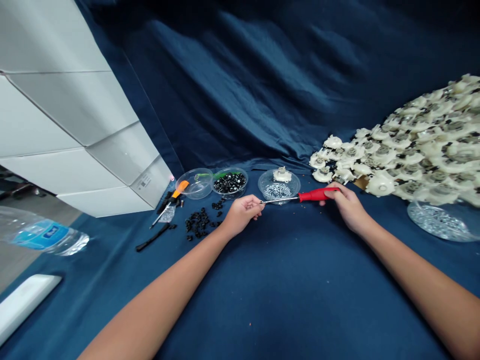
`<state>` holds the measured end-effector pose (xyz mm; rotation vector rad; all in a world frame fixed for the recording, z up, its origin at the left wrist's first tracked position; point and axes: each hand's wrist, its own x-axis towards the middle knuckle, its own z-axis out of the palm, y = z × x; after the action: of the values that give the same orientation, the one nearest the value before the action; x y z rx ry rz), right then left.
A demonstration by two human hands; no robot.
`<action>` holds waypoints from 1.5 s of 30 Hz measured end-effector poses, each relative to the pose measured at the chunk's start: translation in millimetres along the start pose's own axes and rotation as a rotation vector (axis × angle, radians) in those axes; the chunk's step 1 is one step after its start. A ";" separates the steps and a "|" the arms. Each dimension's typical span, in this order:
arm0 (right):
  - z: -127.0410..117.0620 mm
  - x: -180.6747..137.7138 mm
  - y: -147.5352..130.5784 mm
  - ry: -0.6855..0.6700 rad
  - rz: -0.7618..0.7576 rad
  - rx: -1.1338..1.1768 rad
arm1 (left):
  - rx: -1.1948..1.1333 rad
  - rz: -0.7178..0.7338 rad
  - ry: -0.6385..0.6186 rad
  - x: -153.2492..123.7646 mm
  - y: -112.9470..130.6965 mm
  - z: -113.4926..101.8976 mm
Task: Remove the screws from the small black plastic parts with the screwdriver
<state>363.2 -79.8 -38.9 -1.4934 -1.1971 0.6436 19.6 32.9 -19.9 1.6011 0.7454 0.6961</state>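
My right hand [347, 202] grips the red handle of a screwdriver [317, 194], held level with its metal shaft pointing left. My left hand [242, 212] is closed in a pinch at the shaft's tip, over the blue cloth; what it pinches is too small to make out. Just behind the tip stands a clear dish of small silver screws [278, 190] with a cream plastic part [282, 174] resting at its far rim.
A heap of cream plastic parts [416, 155] fills the right. Clear dishes hold black pieces [229, 182], and one is nearly empty [195, 183]. Loose black pieces [198, 222], an orange-handled screwdriver [170, 200], a water bottle [41, 235], white boxes [75, 130], a tray of screws [438, 221].
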 end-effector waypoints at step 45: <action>-0.3 -5.1 -3.8 0.093 -0.029 -0.104 | 0.040 -0.044 -0.093 1.6 5.6 -6.7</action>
<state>360.4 -84.9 -36.2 -1.5721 -1.1933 0.4934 15.9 37.6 -13.4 1.6369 0.7277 0.5747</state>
